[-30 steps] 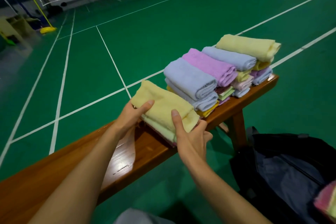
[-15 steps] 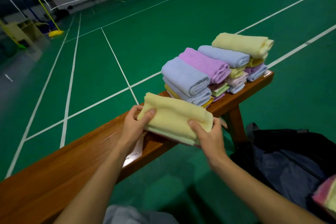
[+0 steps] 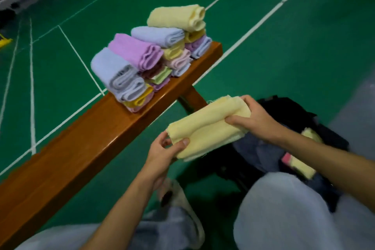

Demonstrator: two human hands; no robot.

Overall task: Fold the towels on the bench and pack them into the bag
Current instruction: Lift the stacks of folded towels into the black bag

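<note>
Yellow folded towel (image 3: 209,126) hangs off the bench (image 3: 85,140), over the open black bag (image 3: 304,128), pinched at its ends by the left hand (image 3: 166,150) and right hand (image 3: 257,122). Loosening either pinch early could let the fold spring open.

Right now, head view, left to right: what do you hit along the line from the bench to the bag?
wooden bench → left hand → folded yellow towel held off the bench by both hands → right hand → open black bag on the floor, with towels already inside.
</note>
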